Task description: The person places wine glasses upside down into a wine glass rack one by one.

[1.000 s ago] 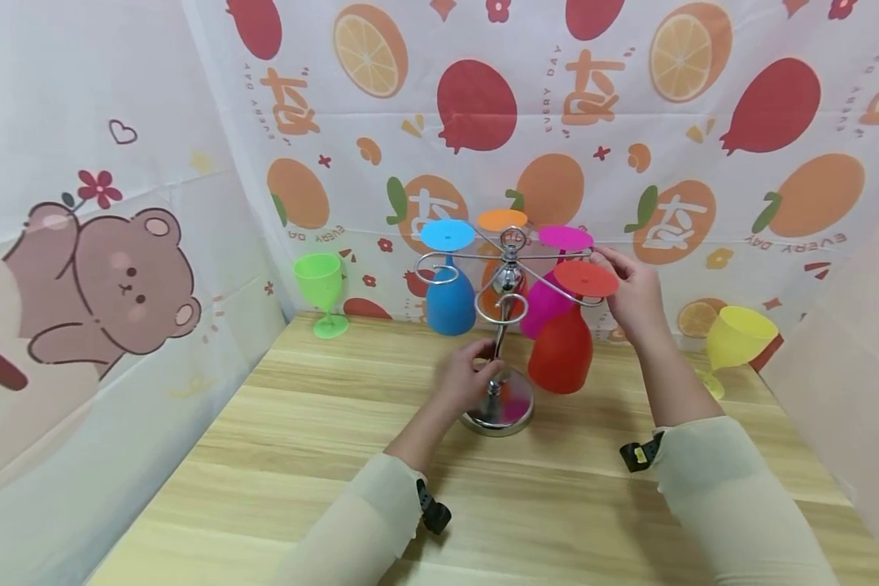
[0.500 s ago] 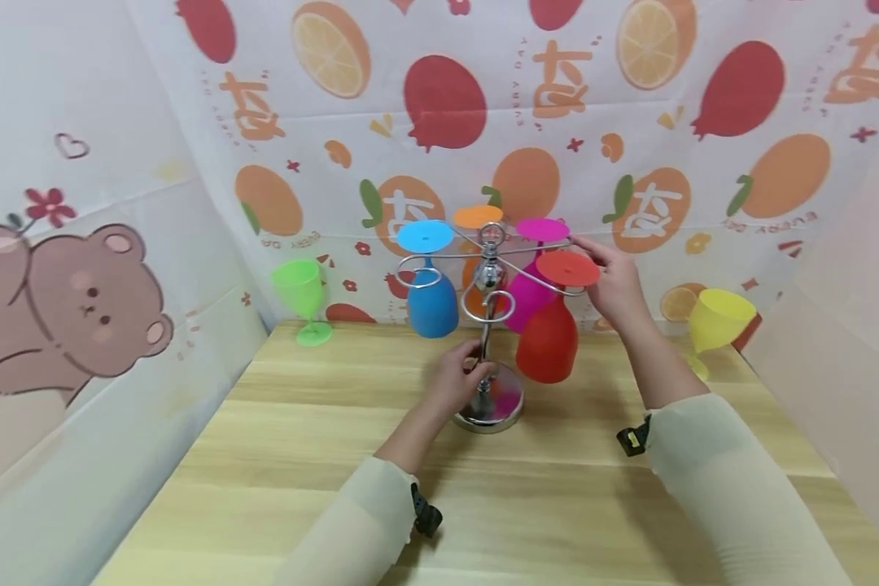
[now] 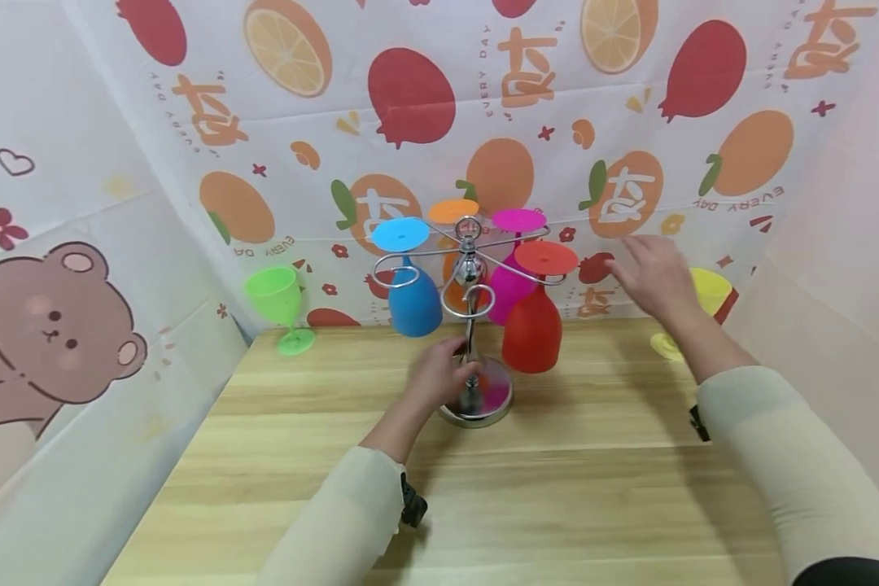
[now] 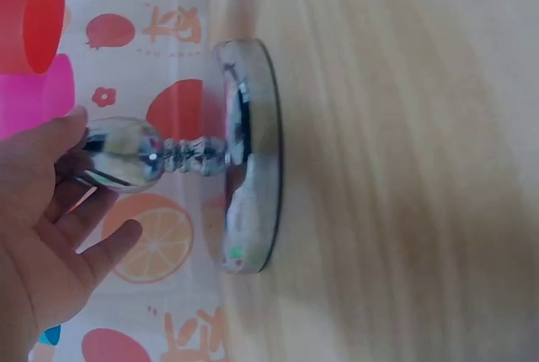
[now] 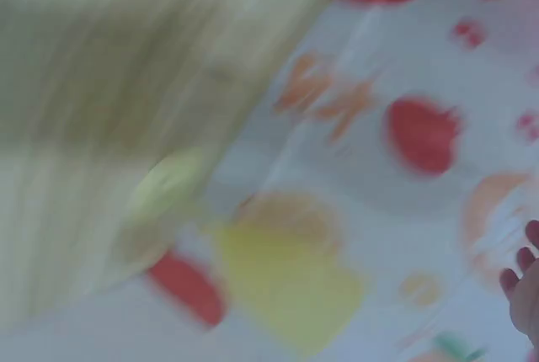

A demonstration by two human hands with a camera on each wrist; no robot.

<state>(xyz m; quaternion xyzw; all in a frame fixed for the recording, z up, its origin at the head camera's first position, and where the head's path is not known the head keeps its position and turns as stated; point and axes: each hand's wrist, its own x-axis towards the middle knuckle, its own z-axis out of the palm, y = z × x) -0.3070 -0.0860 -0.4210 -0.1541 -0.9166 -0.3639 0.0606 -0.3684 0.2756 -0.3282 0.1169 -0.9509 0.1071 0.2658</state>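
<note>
A chrome goblet rack (image 3: pixel 494 399) stands on the table, with a round base and curled wire arms. From its arms, goblets hang upside down: a blue goblet (image 3: pixel 414 303), an orange goblet (image 3: pixel 452 212), a magenta goblet (image 3: pixel 508 286) and a red goblet (image 3: pixel 532 332). One front loop bears no goblet. My left hand (image 3: pixel 435 376) grips the rack's stem, thumb and fingers around it in the left wrist view. Off to the right of the rack, my right hand (image 3: pixel 655 277) is in the air with fingers extended, holding nothing. Behind it a yellow goblet (image 3: pixel 710 289) stands upright, partly hidden.
At the back left of the wooden table (image 3: pixel 322 456) a green goblet (image 3: pixel 275 298) stands upright. A fruit-print cloth (image 3: pixel 439 175) hangs directly behind the table's back edge. The right wrist view is blurred.
My right hand has left the rack's right side near the magenta and red goblets and moved right, toward the yellow goblet. My left hand keeps its grip. The head view has shifted.
</note>
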